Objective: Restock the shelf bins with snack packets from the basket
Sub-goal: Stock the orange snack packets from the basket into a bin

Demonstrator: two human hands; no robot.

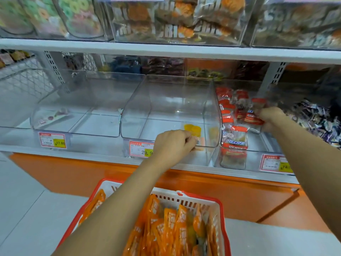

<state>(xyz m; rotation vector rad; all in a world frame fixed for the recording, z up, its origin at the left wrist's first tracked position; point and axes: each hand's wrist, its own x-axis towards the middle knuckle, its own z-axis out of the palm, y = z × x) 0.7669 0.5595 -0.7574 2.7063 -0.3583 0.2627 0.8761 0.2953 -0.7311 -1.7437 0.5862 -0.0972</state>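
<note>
Restocking: I'm feeding one orange packet (pixel 200 142) into the middle bin (pixel 166 100).
Left hand (pixel 172 145): pinches it at the bin's lip.
Right hand (pixel 271 117): grips red-topped packets (pixel 255 108) next door.
Basket (pixel 203 199): next I should release, then reach down.

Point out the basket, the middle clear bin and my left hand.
basket (pixel 225 233): head view, red right rim.
middle clear bin (pixel 212 108): head view, right side wall.
left hand (pixel 171 145): head view, back of hand.

Centre clear bin (pixel 166 108): open top, free inside except a yellow-orange packet (pixel 193 130) at front right. Upper shelf (pixel 166 51) limits access above.
</note>
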